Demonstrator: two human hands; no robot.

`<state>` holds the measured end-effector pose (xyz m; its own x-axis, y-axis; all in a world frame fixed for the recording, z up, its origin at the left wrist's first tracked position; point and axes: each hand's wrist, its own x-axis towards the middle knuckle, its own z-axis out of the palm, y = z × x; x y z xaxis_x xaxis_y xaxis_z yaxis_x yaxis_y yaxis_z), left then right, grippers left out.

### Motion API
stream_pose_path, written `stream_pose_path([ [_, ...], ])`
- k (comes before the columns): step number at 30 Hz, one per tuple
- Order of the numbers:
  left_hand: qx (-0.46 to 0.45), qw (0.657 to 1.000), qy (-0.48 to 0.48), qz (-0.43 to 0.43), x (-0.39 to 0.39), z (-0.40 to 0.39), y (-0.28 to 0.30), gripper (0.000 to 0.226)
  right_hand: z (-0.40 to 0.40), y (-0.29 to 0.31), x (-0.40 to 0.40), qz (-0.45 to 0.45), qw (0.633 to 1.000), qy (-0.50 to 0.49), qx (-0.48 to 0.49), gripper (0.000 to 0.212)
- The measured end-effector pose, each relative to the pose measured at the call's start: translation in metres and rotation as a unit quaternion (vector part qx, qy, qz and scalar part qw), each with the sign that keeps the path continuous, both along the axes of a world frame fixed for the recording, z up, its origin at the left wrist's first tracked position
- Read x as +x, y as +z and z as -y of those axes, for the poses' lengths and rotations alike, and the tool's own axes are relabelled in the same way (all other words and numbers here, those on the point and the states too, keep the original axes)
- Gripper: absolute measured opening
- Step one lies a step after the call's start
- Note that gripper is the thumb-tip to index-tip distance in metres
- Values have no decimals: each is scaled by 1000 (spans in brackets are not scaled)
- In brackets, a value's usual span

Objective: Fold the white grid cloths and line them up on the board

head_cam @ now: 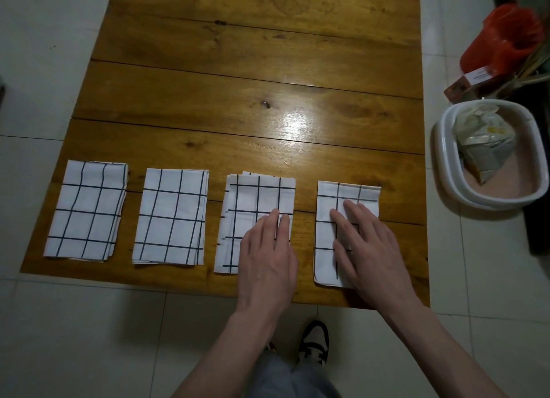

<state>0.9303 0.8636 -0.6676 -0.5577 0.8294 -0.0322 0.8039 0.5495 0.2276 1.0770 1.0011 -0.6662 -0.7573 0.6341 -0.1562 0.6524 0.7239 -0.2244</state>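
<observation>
Wooden board (238,79) as reference, flat on tiled floor (44,70).

Four folded white grid cloths in one row along near edge of board, gaps of bare wood between.
- First cloth (86,210), board's near-left corner: folded, layers slightly fanned on right side. Untouched.
- Second cloth (171,217), just right of first: folded, edges fairly square. Untouched.
- Third cloth (247,207), right of board centre: folded, layers stepped out along left side and top. Left hand (266,260) flat on its lower right part, palm down, fingers loosely together, gripping nothing.
- Fourth cloth (334,231), near board's right edge: folded, sits a bit closer to near edge than the others. Right hand (366,245) flat on it, palm down, fingers slightly spread, nothing pinched.

Off board to the right: white tub (452,183) with a crumpled packet inside, red bag (506,40) beyond it. Not relevant. Shoe (315,341) on floor below board's near edge.

Step, by the look of it: folding done, now pressing flat and aligning last two cloths. No unfolded cloth in view.

Next move probably calls for: squaring third cloth's stepped layers, nudging fourth cloth away from near edge to match row line, evening out gaps. Light flat pressure only; dragging likely to shear layers apart.
</observation>
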Motion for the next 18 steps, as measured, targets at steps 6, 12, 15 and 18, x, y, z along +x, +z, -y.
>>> stream_pose_path([
  [6,-7,1000,3,3,3,1,-3,55,2,-2,0,-6,1000,-2,1,62],
  [12,-4,1000,3,1,6,-1,-2,56,1,-1,0,-3,1000,1,1,60],
  [15,-2,1000,-1,6,2,-1,0,57,-1,3,-1,-14,1000,1,0,60],
  [18,5,1000,-4,22,2,0,12,55,0,15,-4,-33,999,1,8,60],
])
